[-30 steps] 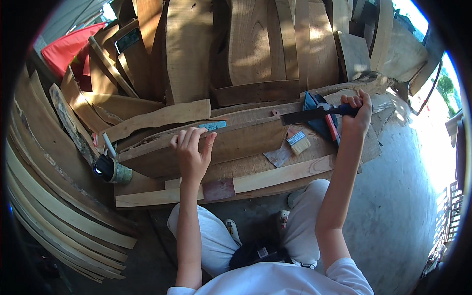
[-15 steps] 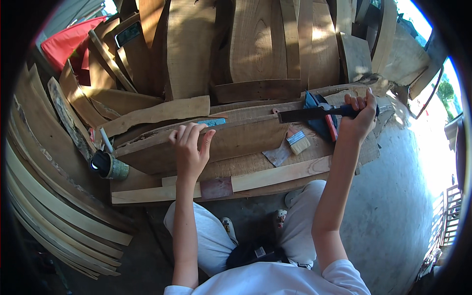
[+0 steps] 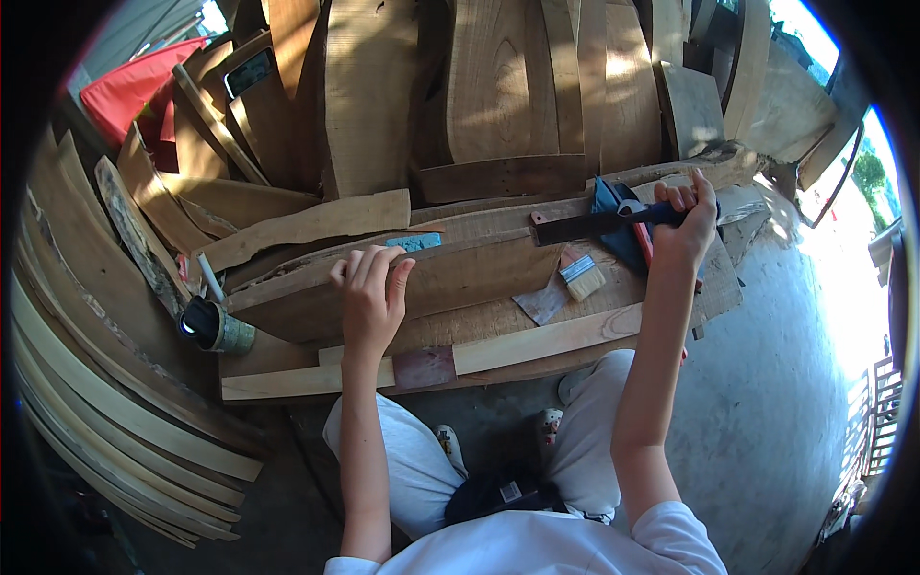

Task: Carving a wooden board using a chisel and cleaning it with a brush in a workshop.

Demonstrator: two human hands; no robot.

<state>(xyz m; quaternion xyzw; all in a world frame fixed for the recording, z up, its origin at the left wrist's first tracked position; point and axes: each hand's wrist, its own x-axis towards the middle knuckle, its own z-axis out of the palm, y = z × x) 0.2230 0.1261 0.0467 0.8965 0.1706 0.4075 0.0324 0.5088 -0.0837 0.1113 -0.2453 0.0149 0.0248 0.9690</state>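
My right hand (image 3: 686,213) grips the dark blue handle of a broad chisel (image 3: 580,228), its dark flat blade pointing left. The blade's tip is at the top edge of a long wooden board (image 3: 470,273) that stands on its edge; I cannot tell whether it touches. Over the same board's top edge, farther left, my left hand (image 3: 372,287) hooks its fingers, thumb apart. Just beyond those fingertips lies a light blue block (image 3: 414,241). Below the chisel are a paintbrush (image 3: 582,277) with pale bristles and a crumpled clear plastic piece (image 3: 542,303).
A can (image 3: 230,333) holding dark items stands at the bench's left end. A pale wood strip (image 3: 537,340) and a reddish-brown sheet (image 3: 425,367) lie along the near edge. Blue cloth (image 3: 608,197) sits behind the chisel. Large planks (image 3: 374,105) lean at the back.
My right hand has shifted slightly left with the chisel, and the blade's tip has moved left and a little lower along the board. My left hand stays in place on the board.
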